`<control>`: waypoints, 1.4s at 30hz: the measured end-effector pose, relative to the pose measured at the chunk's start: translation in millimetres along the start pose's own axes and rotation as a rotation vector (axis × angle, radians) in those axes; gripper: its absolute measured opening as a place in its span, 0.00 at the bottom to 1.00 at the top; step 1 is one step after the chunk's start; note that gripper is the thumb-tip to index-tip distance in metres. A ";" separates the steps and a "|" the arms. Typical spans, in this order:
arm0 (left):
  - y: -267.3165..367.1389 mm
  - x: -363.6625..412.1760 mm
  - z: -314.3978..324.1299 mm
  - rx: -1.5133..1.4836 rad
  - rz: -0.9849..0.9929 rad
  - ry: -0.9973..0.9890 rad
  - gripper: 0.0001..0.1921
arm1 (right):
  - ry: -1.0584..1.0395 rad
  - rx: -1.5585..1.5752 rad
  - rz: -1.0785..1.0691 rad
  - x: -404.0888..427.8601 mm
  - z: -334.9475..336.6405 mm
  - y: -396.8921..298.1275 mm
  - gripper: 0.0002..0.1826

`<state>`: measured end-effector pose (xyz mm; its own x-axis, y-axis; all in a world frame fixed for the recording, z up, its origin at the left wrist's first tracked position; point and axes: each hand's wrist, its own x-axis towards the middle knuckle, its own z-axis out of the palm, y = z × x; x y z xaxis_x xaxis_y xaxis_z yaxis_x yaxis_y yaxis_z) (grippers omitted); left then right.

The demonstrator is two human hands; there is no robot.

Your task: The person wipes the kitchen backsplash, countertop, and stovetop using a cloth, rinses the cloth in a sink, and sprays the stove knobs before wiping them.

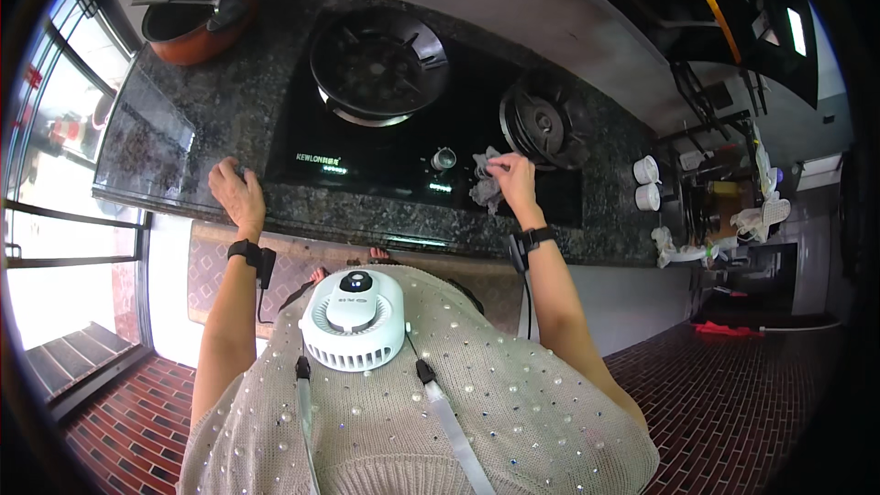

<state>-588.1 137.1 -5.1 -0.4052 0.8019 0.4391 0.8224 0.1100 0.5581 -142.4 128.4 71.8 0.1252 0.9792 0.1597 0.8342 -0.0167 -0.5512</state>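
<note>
My right hand [517,182] pinches a crumpled grey cloth [486,194] against the front of the black glass gas cooktop [385,175]. The cloth lies just in front of the right burner [546,120], where it covers part of the glass. To its left a round control knob [443,159] stands uncovered. My left hand [236,196] rests on the dark stone countertop [227,110], left of the cooktop, with its thumb apart from its bent fingers. The large left burner [378,62] with its wide black ring sits farther back.
An orange pot [199,41] with a ladle [223,8] in it stands at the back left corner. Two white cups [646,184] stand at the counter's right end, near a rack with plastic bags [760,220]. A white portable fan [354,323] hangs at my chest.
</note>
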 end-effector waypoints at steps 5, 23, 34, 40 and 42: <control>-1.8 1.5 1.8 0.008 0.011 0.020 0.14 | 0.038 0.033 -0.011 10.7 2.2 15.6 0.07; -4.4 0.1 4.0 0.020 0.011 0.019 0.13 | -0.124 -0.031 -0.082 -7.6 -2.1 -6.9 0.05; -0.5 1.3 1.9 0.037 -0.007 0.012 0.12 | -0.144 -0.016 -0.067 -9.8 -4.7 -11.4 0.06; -6.0 0.5 3.6 0.042 -0.019 -0.008 0.13 | -0.017 0.047 -0.028 24.8 5.2 -0.3 0.07; -9.6 -0.7 4.4 0.041 -0.038 -0.017 0.14 | 0.002 -0.028 0.006 25.1 3.0 15.3 0.07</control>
<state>-593.9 138.1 -13.9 -0.4296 0.8067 0.4058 0.8226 0.1642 0.5444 -128.1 153.4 64.9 0.1313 0.9787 0.1577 0.8479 -0.0284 -0.5294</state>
